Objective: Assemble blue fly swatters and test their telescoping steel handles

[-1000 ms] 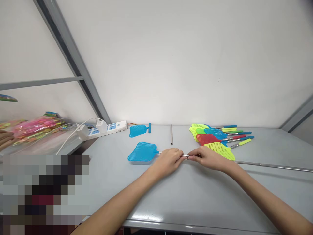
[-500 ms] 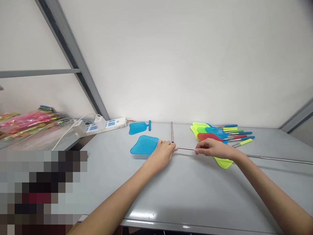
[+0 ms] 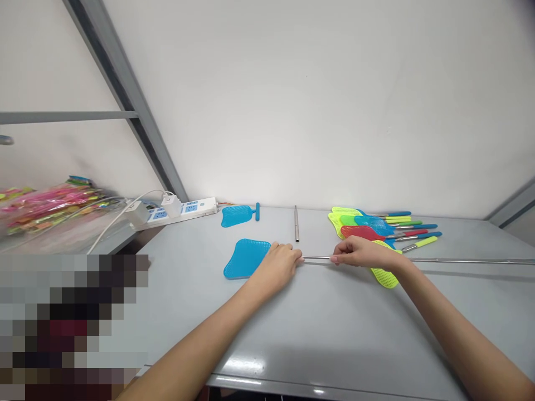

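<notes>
"How much room is there round the tube (image 3: 296,224)?"
"Behind it, the table (image 3: 267,328) ends at the wall (image 3: 301,122), just past the tube's far end; in front of it, a broad stretch of tabletop runs to the front edge; left of it lie a small blue head (image 3: 236,216) and, farther off, a power strip (image 3: 188,210) by the table's left edge; well to its right, a pile (image 3: 368,224) of swatters lies along the wall."
"And the work?"
"The blue swatter (image 3: 246,259) is in front of the tube, to its left; its rod (image 3: 316,258) passes before the tube's near end and runs on rightward out of view; the left grip (image 3: 279,262), in front of the tube and left, is clamped on the rod, hiding the swatter's neck; the right grip (image 3: 361,253), right of the tube, pinches the rod; a yellow swatter (image 3: 384,278) is partly hidden behind that grip."
"What differs?"
"A second ago the grips nearly met, slightly right of the tube; now they are apart, bare rod between them; half a second ago the rod's stretch far right of the tube sloped more; now it is nearly level; tube and pile lie as they did."
</notes>
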Motion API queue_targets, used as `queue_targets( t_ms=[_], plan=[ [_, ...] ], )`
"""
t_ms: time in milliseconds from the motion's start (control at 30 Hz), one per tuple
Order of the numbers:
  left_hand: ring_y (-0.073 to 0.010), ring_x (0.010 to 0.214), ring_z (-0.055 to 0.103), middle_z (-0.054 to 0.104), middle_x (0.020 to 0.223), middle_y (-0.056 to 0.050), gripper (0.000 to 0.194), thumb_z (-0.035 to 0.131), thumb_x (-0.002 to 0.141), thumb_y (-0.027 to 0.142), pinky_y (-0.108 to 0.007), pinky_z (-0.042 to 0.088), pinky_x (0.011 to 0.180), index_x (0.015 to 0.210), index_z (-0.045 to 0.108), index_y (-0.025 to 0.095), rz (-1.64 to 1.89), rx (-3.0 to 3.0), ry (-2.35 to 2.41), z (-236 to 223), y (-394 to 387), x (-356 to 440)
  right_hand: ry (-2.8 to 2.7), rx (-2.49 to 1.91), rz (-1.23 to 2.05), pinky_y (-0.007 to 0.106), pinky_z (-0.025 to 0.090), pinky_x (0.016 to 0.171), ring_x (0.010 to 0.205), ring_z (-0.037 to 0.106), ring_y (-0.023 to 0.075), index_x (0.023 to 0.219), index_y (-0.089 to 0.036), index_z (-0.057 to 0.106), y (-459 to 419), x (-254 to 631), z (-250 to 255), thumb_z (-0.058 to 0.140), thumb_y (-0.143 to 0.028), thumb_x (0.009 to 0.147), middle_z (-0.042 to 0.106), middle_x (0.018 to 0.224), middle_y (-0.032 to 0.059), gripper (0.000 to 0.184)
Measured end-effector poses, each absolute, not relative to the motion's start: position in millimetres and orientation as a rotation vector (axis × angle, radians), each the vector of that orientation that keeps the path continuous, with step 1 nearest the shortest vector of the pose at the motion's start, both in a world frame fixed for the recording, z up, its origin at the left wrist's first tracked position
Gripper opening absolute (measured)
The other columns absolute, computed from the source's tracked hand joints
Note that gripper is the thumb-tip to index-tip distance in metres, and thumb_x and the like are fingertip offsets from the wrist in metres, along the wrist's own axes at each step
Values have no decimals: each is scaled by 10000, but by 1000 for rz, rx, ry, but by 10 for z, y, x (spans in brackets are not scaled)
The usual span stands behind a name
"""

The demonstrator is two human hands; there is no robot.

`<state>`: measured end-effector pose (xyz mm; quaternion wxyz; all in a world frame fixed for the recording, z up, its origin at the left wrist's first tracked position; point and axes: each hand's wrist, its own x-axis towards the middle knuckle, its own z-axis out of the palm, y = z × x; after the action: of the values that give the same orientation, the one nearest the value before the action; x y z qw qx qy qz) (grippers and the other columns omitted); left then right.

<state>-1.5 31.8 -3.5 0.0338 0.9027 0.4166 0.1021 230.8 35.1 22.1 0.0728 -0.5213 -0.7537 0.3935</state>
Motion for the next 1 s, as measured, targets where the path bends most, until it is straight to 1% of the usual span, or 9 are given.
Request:
queue_targets(
  t_ms=[133,267,400,533,767,933,1000],
  plan=[
    [-138,628,496,543,695,-13,325,307,902,315,-244,317,591,709,526,174,265,2756,1146,-18,355,-39,-2291,-1605,1139,221,186,440,511,293,92,612,-171,531,300,2352,208,497,-511,735,334,552,-46,363],
    [-122,642,497,560,699,6,326,312,897,331,-220,293,536,689,515,183,230,2735,1034,-14,398,-58,-2310,-1611,1062,221,189,441,521,309,95,607,-171,532,262,2356,209,481,-526,738,350,559,-43,381],
    [-116,554,457,532,599,20,360,299,893,369,-228,248,493,658,504,190,186,2728,997,-23,432,-60,-2306,-1630,1140,215,199,442,528,312,96,627,-172,539,258,2383,202,475,-551,739,350,569,-43,400],
    [-126,534,453,515,569,16,379,267,898,398,-238,221,487,688,509,195,180,2730,1014,-64,449,-46,-2278,-1667,1229,211,204,439,523,310,93,678,-179,573,270,2431,189,470,-578,737,362,581,-40,417],
    [-121,534,463,514,570,21,382,256,905,394,-238,236,493,688,498,192,180,2748,996,-72,461,-35,-2175,-1645,1490,204,202,407,462,277,77,726,-164,608,296,2551,192,495,-595,714,317,530,-52,445],
    [-125,557,487,534,597,16,380,245,911,386,-236,242,489,702,494,188,181,2767,1010,-60,458,-33,-2148,-1629,1508,208,229,436,481,291,79,839,-164,640,300,2655,217,483,-597,732,352,563,-43,472],
    [-124,552,490,536,600,16,377,239,913,381,-237,242,484,710,493,190,180,2779,1013,-67,448,-33,-2142,-1642,1479,207,224,441,503,289,83,842,-172,645,303,2672,214,482,-597,735,353,587,-38,467]
  ],
)
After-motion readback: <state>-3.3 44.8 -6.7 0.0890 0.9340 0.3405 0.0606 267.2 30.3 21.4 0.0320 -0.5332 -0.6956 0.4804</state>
